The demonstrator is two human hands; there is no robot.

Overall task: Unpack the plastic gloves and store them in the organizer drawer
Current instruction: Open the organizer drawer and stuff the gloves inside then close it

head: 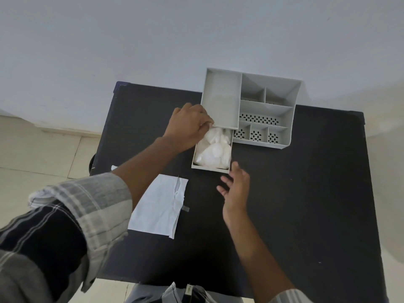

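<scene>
Gloves (213,153) in drawer (209,169) under left hand (188,126) fingertips.

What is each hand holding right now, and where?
The left hand pinches the plastic gloves at their far end in the drawer; the right hand is open, holding nothing.

Bare left hand (189,125) and right hand (237,189), forearms uncovered. At lower left of the frame, a rolled-up checked sleeve (87,206) in grey and white over dark fabric with pale stripes. At bottom right, a sliver of matching striped cuff (288,297)
</scene>
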